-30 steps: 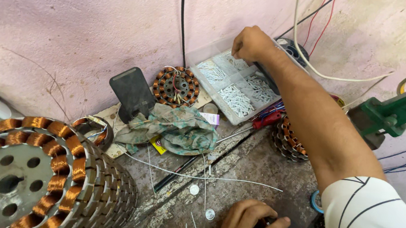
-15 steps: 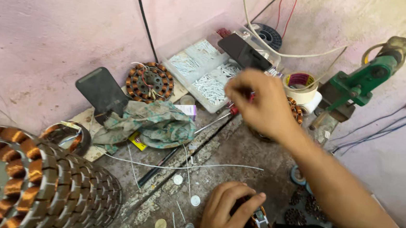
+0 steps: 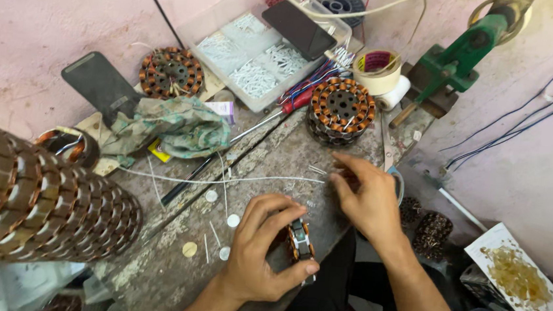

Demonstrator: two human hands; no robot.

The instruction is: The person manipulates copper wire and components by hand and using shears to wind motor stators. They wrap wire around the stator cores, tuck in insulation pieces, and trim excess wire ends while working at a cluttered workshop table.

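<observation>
Small copper-wound stator, gripped edgewise, left hand

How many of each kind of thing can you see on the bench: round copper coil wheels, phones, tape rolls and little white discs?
Copper coil wheels: 4 — big one, one by the wall, one by the tape, small one in the left hand
Phones: 2
Tape rolls: 2
White discs: 4
Total: 12

left hand grips small stator | right hand flat on bench
</observation>
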